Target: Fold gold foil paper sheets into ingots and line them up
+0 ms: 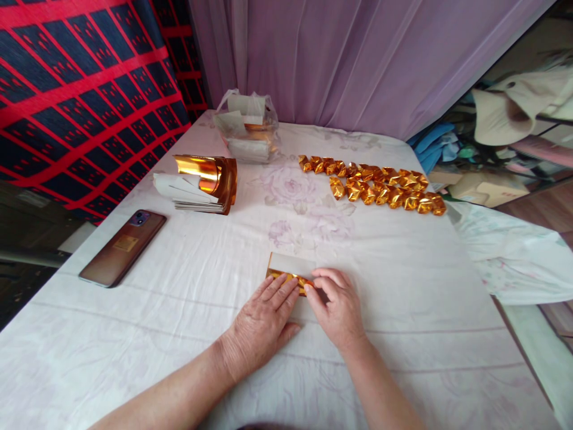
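1. The left hand (262,322) lies flat, fingers spread and extended, pressing down on a small gold foil paper sheet with a white underside (290,267) so it cannot slide on the cloth.
2. The right hand (336,304) meets it from three o'clock, fingertips curled and pinching the sheet's folded gold edge, apparently creasing it; I cannot quite see how tight the pinch is, since the fingers cover the fold.
3. The sheet sits at the centre of the white floral tablecloth (403,334), just at twelve o'clock from both hands, white face up with a gold strip along its near edge.
4. At about one o'clock, well apart, a double row of folded gold foil pieces (380,186) lies lined up, kept out of the working space.
5. At eleven o'clock stands a stack of gold foil sheets (201,185), its top ones curling up, within reach of the left hand.
6. Behind it, a clear plastic bag holding more paper (247,128).
7. At ten o'clock a brown smartphone (123,248) rests face down near the table's edge.
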{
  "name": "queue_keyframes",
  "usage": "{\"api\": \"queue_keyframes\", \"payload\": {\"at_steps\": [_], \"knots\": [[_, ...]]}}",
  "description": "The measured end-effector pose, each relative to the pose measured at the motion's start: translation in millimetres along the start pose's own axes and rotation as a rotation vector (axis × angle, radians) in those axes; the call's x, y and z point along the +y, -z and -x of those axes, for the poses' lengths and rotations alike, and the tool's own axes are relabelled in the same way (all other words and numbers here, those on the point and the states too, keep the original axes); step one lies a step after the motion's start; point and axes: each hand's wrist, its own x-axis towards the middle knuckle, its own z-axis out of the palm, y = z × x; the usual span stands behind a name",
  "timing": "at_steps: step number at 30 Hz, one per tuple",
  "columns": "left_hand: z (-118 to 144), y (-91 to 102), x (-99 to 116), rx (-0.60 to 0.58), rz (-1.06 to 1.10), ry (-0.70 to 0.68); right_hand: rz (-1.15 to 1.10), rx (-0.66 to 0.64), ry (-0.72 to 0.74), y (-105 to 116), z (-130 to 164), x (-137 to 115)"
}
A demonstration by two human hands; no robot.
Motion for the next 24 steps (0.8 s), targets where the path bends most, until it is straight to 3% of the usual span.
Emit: {"api": "queue_keyframes", "payload": {"at_steps": [24], "knots": [[0.2, -2.5, -0.4, 0.024, -0.065, -0.008, 0.017, 0.051, -0.034, -1.1, 0.1, 3.3]]}}
